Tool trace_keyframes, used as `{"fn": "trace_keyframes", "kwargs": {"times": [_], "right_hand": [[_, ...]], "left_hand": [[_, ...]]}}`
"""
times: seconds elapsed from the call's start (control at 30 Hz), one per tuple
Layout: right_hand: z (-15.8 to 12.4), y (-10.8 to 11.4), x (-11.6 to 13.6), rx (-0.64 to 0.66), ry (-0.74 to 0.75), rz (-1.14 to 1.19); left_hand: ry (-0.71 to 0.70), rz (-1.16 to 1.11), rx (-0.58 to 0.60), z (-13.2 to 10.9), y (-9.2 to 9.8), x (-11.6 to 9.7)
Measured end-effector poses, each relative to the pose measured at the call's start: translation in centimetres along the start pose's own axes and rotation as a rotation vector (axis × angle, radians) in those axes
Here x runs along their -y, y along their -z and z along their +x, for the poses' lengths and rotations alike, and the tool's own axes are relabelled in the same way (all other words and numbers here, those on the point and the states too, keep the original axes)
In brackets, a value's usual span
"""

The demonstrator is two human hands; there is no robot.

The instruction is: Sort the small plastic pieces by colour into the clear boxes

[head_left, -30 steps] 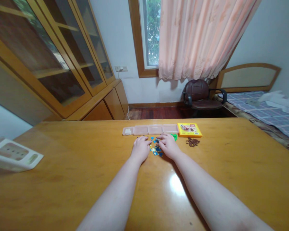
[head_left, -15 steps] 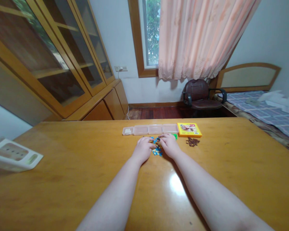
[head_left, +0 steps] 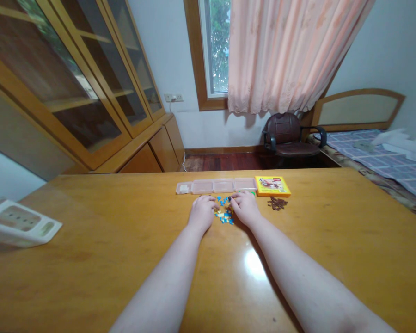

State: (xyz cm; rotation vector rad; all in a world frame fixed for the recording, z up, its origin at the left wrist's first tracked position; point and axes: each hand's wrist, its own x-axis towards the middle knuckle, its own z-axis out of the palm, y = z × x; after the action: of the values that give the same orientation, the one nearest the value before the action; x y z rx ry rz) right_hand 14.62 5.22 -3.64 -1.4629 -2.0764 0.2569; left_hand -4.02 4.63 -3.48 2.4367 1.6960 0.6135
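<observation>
A loose pile of small blue and yellow toy bricks [head_left: 225,215] lies on the table between my hands. At the left side of the pile is my left hand [head_left: 203,212], its fingers bent and apart, with the fingertips among the bricks. My right hand [head_left: 244,207] rests at the other side, fingers also bent and parted. A small dark spot shows at its fingertips; I cannot make out whether it is a brick. Partly hidden behind the right hand is a green piece [head_left: 252,193]. Just past the hands lies a clear plastic tray with compartments [head_left: 223,180].
A yellow box [head_left: 273,186] lies right of the tray, with a heap of brown bricks [head_left: 278,204] in front. A white holder [head_left: 21,223] stands at the table's left. Beyond the table [head_left: 131,259] are a chair [head_left: 286,132], a bed and a glass-door cabinet.
My hands have drawn slightly apart, and more of the blue and yellow bricks shows between them. The green piece is more covered by my right hand.
</observation>
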Motion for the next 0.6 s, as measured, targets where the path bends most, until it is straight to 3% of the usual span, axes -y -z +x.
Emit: {"fn": "trace_keyframes", "kwargs": {"times": [0.13,0.27,0.4,0.6], "right_hand": [[-0.05,0.04,0.09,0.038,0.082,0.041],[-0.09,-0.14,0.05,0.092,0.157,0.038],[0.01,-0.24,-0.11,0.048,0.064,0.002],[0.1,-0.29,-0.36,-0.103,-0.015,0.038]], "left_hand": [[-0.111,-0.036,0.023,-0.03,-0.02,-0.41],[-0.045,-0.039,-0.017,0.06,-0.02,-0.35],[-0.05,-0.048,0.0,0.07,-0.1,-0.3],[-0.218,-0.072,0.097,-0.35,-0.12,-0.78]]}}
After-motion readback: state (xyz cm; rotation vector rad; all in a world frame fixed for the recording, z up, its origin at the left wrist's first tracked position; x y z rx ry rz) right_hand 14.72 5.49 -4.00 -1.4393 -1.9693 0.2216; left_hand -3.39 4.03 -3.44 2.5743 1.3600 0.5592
